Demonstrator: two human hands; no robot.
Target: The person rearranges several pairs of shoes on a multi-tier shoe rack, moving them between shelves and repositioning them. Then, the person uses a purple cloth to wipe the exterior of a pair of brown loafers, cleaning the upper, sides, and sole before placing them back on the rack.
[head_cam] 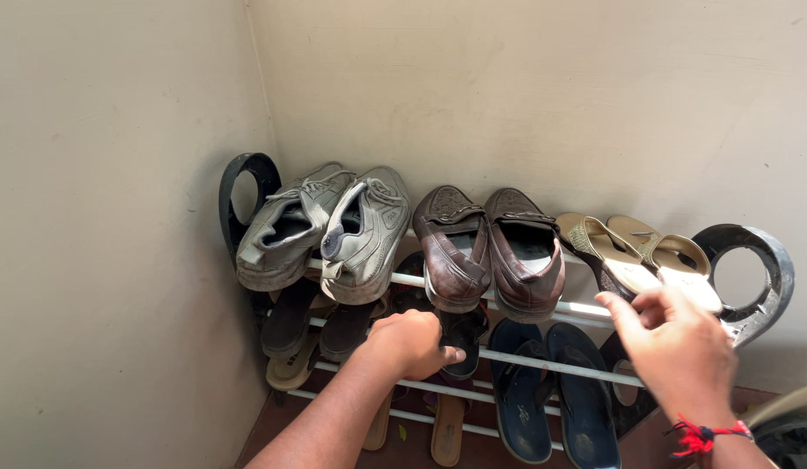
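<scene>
My left hand [410, 344] reaches into the second tier of a shoe rack [542, 365] and grips a black shoe [464, 334] lying below the brown loafers. My right hand [677, 347], with a red thread band on its wrist, hovers at the rack's right end with fingers apart, close to a pair of beige sandals [638, 252] and holding nothing. On the top tier sit grey sneakers [329, 230], brown loafers [494, 247] and the sandals.
The rack stands in a corner between two cream walls, with dark ring-shaped side frames [751, 269]. Dark blue flip-flops [551, 391] lie on a lower tier. Tan sandals [447, 430] and dark shoes [290, 317] fill the lower left.
</scene>
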